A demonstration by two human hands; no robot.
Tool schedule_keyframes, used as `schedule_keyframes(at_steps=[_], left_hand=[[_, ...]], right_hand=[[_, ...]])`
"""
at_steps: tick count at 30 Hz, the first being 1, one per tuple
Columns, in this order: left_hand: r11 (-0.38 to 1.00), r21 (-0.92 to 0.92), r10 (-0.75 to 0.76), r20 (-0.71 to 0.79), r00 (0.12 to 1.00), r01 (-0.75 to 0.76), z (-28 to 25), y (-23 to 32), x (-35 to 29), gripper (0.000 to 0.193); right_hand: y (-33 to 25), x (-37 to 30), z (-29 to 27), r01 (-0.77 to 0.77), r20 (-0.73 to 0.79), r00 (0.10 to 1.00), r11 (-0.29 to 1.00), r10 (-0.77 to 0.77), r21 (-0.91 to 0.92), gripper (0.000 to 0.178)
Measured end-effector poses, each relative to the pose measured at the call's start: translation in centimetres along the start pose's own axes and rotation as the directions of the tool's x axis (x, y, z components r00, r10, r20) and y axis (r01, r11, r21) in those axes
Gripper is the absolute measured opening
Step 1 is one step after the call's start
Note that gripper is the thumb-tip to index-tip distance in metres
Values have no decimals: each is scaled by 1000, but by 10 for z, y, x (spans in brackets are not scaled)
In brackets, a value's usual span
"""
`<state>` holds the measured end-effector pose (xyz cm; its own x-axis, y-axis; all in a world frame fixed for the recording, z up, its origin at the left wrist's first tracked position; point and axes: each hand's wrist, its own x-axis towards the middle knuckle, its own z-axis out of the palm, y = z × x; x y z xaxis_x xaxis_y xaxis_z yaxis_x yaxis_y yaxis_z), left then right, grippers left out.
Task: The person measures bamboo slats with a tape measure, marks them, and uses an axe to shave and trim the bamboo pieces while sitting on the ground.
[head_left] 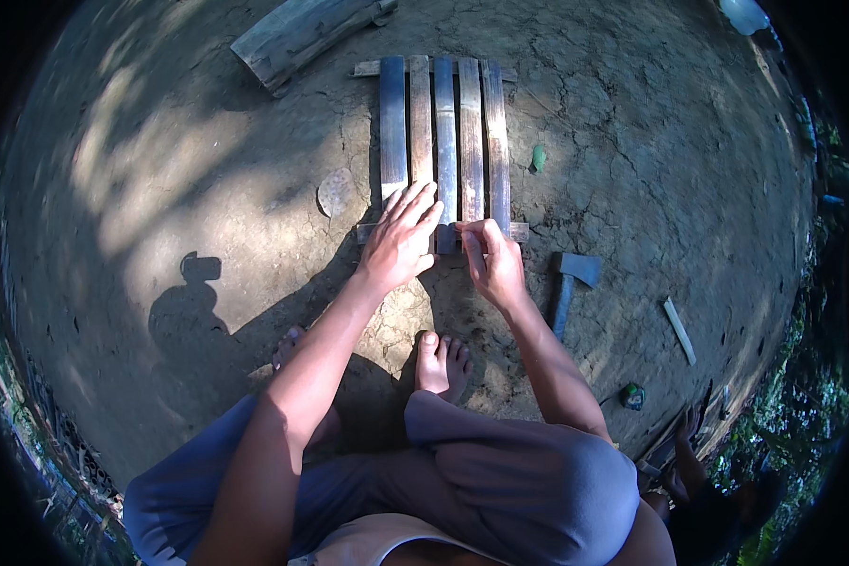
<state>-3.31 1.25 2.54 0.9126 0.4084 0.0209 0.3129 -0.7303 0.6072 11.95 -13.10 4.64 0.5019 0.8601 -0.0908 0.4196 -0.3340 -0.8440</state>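
Note:
Several narrow wooden slats (446, 132), some dark and some brown, lie side by side with small gaps on two crosspieces. The far crosspiece (366, 69) and the near crosspiece (520, 231) stick out past the outer slats. My left hand (398, 241) rests flat over the near ends of the left slats, fingers stretched out. Beside it, my right hand (496, 266) is pinched closed at the near ends of the right-hand slats. Whatever lies between its fingertips is too small to name. To the right of this hand, a hatchet (575, 269) lies on the ground.
A thick log (302, 40) lies at the far left of the slats. Around them are a dry leaf (334, 192) and a green leaf (538, 158). A pale stick (679, 330) and a small green object (633, 396) lie on the right. Another person's limb (689, 462) shows at lower right.

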Motion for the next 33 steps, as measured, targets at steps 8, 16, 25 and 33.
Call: schedule_keyframes(at_steps=[8, 16, 25, 33], left_hand=[[999, 10, 33, -14, 999, -33, 1, 1, 3, 91], [993, -106, -56, -53, 997, 50, -1, 7, 8, 80], [965, -262, -69, -219, 973, 9, 13, 7, 7, 37], [962, -262, -33, -379, 925, -73, 27, 8, 14, 15]], right_hand=[[-4, 3, 0, 144, -18, 989, 985, -146, -95, 6], [3, 7, 1, 250, -37, 966, 958, -257, -140, 6], [-6, 10, 4, 178, 24, 984, 946, -179, -272, 8], [-8, 13, 8, 120, 18, 993, 945, -120, -305, 6]])
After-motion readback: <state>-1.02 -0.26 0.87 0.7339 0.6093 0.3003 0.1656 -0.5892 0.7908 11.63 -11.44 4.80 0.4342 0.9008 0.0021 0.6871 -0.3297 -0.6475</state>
